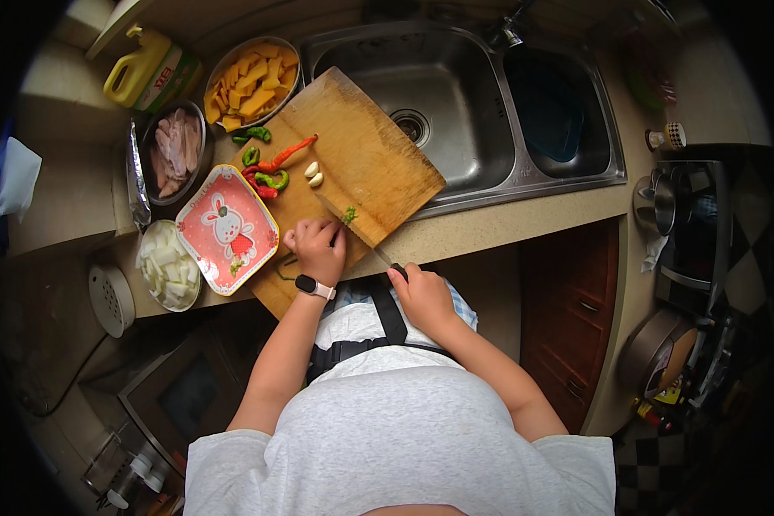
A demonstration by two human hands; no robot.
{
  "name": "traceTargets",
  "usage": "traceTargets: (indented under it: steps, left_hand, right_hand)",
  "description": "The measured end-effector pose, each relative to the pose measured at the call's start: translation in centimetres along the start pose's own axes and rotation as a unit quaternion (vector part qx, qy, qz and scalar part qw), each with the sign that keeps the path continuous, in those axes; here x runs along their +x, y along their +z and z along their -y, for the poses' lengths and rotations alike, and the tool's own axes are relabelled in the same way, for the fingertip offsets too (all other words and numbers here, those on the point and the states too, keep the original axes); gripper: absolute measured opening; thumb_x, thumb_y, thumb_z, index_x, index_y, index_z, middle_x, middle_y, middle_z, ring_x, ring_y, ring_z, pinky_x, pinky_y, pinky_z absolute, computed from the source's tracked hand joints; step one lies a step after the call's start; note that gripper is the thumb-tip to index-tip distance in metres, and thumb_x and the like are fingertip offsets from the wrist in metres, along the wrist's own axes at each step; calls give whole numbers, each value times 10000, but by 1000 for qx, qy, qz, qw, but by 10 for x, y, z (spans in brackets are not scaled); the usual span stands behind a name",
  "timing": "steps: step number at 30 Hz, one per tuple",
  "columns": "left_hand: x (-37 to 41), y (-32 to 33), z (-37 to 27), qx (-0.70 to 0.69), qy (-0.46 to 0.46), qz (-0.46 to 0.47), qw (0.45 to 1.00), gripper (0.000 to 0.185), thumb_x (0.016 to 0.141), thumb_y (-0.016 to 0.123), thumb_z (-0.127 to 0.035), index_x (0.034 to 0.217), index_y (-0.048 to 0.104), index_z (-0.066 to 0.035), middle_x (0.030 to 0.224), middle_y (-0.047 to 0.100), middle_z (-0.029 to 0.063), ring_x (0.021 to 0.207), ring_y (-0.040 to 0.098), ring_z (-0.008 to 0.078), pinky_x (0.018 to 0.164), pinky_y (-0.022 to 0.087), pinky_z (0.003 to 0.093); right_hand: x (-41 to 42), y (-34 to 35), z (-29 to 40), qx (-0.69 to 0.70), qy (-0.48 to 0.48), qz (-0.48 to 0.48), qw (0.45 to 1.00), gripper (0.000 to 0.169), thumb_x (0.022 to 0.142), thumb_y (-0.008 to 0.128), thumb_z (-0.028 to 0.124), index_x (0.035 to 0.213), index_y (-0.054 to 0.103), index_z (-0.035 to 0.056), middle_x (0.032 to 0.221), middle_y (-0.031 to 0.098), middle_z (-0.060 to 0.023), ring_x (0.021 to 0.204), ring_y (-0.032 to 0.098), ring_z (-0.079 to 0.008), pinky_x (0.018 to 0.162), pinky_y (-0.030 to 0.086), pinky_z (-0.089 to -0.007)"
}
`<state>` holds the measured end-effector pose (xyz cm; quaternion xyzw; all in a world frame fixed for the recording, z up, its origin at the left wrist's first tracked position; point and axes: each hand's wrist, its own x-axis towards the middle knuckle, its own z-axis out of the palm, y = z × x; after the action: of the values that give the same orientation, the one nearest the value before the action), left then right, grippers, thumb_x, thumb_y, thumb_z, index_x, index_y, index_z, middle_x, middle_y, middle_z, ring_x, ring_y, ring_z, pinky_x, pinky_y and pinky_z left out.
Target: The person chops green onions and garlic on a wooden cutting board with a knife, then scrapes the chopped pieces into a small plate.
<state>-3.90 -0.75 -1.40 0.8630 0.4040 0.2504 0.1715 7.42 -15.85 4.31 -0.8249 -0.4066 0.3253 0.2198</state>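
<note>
My right hand (422, 293) grips the black handle of a kitchen knife (351, 224), whose blade lies across the wooden cutting board (367, 148). My left hand (319, 248) rests with curled fingers on the board beside the blade; whether it holds anything is hidden. Chopped green pieces (349, 215) lie just beyond the blade. Two peeled garlic cloves (313, 174), a long red chili pepper (290, 153) and several green and red peppers (274, 180) lie farther up the board. Left of them is a pink rabbit-patterned plate (209, 222) with a few chopped bits on it.
A bowl of orange sliced pieces (251, 84), a bowl of raw meat (175, 151) and a dish of white chunks (168, 264) surround the board's left side. A yellow jug (142, 71) stands behind. The board's far right part overhangs the steel double sink (451, 84).
</note>
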Motion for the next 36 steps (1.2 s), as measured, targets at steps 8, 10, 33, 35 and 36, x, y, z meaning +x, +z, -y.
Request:
traceTargets:
  steps: [8, 10, 33, 35, 36]
  left_hand:
    - [1, -2, 1, -1, 12, 2, 1000, 44, 649, 672, -82, 686, 649, -73, 772, 619, 20, 837, 541, 216, 793, 291, 380]
    - [2, -1, 2, -2, 11, 4, 1000, 45, 639, 668, -78, 677, 645, -73, 768, 617, 20, 838, 541, 217, 793, 292, 381]
    - [4, -2, 3, -14, 13, 10, 1000, 46, 632, 658, -82, 675, 648, -68, 769, 619, 23, 835, 538, 220, 792, 289, 387]
    - [4, -3, 3, -6, 13, 15, 1000, 37, 636, 664, -83, 668, 645, -77, 771, 624, 17, 834, 538, 213, 792, 295, 393]
    - [4, -3, 3, -2, 13, 17, 1000, 35, 638, 667, -83, 665, 644, -82, 773, 626, 14, 834, 538, 209, 793, 298, 396]
  right_hand:
    - [-5, -3, -1, -3, -2, 8, 1000, 439, 916, 467, 378, 718, 518, -10, 572, 563, -220, 541, 564, -402, 482, 436, -479]
    - [-6, 0, -3, -13, -12, 3, 1000, 431, 914, 473, 377, 717, 516, -4, 567, 563, -211, 533, 566, -392, 475, 440, -470]
    - [-7, 1, 0, -38, -18, -12, 999, 418, 912, 482, 372, 717, 511, 4, 553, 563, -198, 508, 570, -367, 444, 444, -444]
    - [-8, 2, -1, -39, -14, -9, 999, 418, 913, 481, 373, 717, 512, 4, 549, 561, -196, 505, 568, -367, 442, 443, -442]
    - [-9, 2, -1, -38, -16, -11, 999, 421, 912, 482, 375, 717, 512, 4, 545, 559, -194, 503, 568, -366, 440, 442, -442]
